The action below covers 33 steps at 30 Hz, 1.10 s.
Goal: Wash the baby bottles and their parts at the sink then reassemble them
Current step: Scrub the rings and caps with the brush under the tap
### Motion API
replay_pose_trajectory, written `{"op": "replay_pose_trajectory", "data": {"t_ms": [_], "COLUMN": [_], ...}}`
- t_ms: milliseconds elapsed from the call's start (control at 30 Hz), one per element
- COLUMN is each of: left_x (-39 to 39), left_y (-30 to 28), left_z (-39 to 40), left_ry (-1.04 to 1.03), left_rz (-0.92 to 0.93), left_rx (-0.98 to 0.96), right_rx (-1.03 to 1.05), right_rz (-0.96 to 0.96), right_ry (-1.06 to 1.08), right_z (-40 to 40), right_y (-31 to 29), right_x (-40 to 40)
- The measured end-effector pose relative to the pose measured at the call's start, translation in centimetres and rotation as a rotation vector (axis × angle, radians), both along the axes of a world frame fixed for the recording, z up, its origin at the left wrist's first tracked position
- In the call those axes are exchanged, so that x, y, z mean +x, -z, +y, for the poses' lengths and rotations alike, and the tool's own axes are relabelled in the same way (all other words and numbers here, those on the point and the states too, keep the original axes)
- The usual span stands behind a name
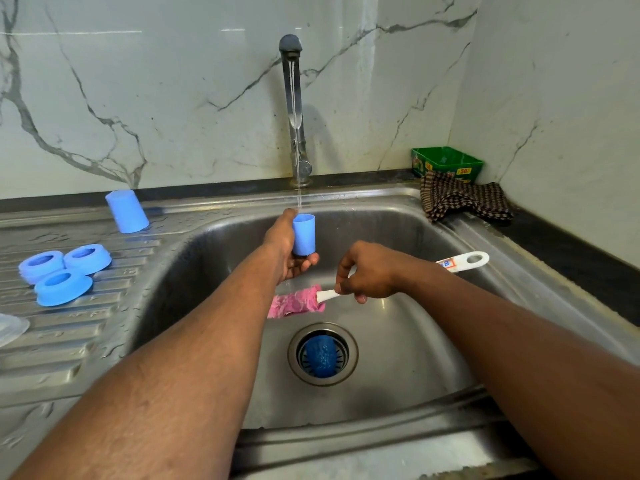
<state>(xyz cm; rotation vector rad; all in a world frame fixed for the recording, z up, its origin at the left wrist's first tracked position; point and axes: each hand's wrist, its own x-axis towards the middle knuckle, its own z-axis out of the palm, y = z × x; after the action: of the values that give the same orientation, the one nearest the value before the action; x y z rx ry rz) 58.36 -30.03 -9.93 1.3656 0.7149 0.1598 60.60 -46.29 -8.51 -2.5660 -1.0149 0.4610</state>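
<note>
Under the running tap (291,46), the left hand (287,251) grips a blue cap (303,234) in the stream, over the sink (398,237). The right hand (370,271) holds a bottle brush (298,302) by its handle. On the draining board, another cap (127,211) and three rings (64,273) wait. No bottle bodies are visible; judged early, with reassembly not begun.

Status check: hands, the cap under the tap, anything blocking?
Left hand grips blue plastic cap under running water. Right hand holds pink-headed white-handled bottle brush. Another blue part sits in drain.
</note>
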Motion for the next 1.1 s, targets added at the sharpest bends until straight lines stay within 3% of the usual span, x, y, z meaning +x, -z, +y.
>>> {"op": "replay_pose_trajectory", "data": {"t_ms": [900, 1100], "left_x": [0.3, 0.3], "left_y": [1.6, 1.9], "left_z": [0.9, 0.8], "left_ry": [0.002, 0.063], "left_rz": [0.052, 0.038], "left_rx": [0.031, 0.138], "right_rx": [0.004, 0.003], "right_rz": [0.022, 0.030], "right_ry": [-0.001, -0.002], "right_z": [0.0, 0.0], "right_y": [0.1, 0.1], "right_x": [0.0, 0.1]}}
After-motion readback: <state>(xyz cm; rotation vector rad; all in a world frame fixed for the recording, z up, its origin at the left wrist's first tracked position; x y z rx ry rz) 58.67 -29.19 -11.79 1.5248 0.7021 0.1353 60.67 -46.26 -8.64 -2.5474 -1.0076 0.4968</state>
